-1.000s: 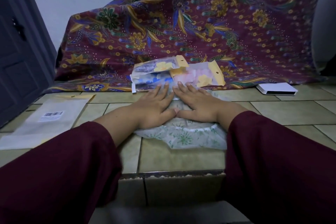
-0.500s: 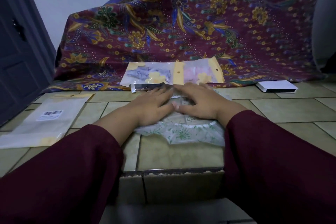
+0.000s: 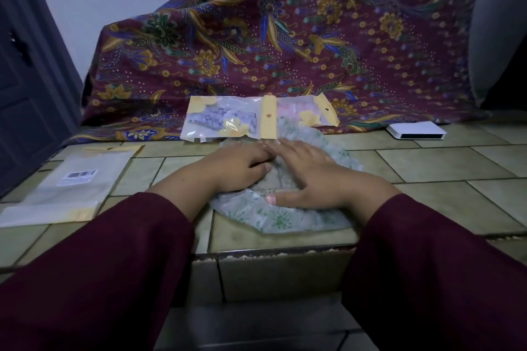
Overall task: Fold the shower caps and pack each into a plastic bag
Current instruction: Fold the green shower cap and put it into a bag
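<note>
Shower cap (image 3: 273, 218) on tiled floor; left hand (image 3: 235, 167), right hand (image 3: 309, 177) flat, palms down, fingers extended, grasping nothing.

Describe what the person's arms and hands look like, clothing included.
Both arms wear long, loose, plain dark maroon sleeves that end near the wrists. The left hand and right hand are bare: no gloves, rings, watch or bracelets show. The fingers have short, unpainted nails.

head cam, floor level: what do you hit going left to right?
Empty plastic bag with barcode label → left hand → right hand, both flat on the green-print shower cap → white box.
</note>
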